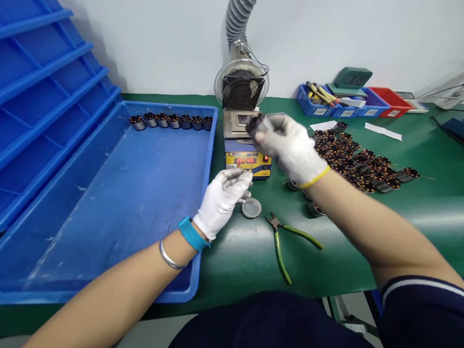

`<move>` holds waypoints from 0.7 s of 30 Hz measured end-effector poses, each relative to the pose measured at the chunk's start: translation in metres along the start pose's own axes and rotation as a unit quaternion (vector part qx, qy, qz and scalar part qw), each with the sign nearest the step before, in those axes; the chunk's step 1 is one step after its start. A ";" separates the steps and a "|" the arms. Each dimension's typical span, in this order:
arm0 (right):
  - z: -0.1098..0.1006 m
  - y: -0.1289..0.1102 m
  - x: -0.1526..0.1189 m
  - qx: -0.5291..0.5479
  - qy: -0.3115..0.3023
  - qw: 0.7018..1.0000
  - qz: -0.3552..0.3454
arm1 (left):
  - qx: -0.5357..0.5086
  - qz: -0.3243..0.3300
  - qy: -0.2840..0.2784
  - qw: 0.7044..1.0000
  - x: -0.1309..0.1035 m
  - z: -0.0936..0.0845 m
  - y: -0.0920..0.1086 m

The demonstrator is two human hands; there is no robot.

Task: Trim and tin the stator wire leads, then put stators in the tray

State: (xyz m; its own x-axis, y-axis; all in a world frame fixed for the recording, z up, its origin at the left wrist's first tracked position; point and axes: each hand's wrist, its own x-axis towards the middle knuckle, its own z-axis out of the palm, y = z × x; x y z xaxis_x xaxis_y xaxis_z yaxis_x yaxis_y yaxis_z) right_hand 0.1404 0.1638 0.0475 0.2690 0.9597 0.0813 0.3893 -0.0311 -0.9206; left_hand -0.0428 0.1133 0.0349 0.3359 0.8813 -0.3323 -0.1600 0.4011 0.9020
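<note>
My right hand (297,149), in a white glove, grips a motor stator (258,124), a short metal cylinder with a dark end, in front of the solder pot (248,162). Motion blurs it a little. Lower down, my gloved left hand (221,198) has thumb and fingers pinched together just before the pot's lit display; what sits between the fingertips is too small to name. Beside those fingers lies a small round metal dish (251,208). Diagonal cutters (278,225) with green handles rest spread on the green bench, to the right of the dish.
A blue tray (155,190) at left holds a row of stators (162,120) along its back wall. Stacked blue trays (35,86) lean beyond it. Many stators (354,161) crowd the right. A fume duct (242,15) hangs behind the pot. Small bins (319,108) line the wall.
</note>
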 end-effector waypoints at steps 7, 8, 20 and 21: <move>0.039 0.015 -0.108 0.152 0.056 0.986 0.031 | -0.024 0.012 0.019 0.999 -0.011 0.008 -0.004; 0.041 0.016 -0.112 0.157 0.051 0.986 0.027 | -0.023 -0.001 0.024 0.999 -0.011 0.008 -0.003; -0.046 0.060 -0.191 -0.191 0.021 0.970 -0.147 | -0.019 0.004 0.323 0.946 0.093 -0.097 0.044; -0.053 0.069 -0.205 -0.224 0.024 0.962 -0.151 | -0.001 0.003 0.374 0.928 0.107 -0.117 0.049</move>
State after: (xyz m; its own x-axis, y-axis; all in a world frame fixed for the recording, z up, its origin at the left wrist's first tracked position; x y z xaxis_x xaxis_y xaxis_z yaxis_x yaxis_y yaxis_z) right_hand 0.1590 -0.0497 -0.0124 0.1195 0.9302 0.3471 0.7945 0.1201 -0.5953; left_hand -0.1231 0.2564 0.0113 -0.4021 0.8104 -0.4261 -0.1611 0.3955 0.9042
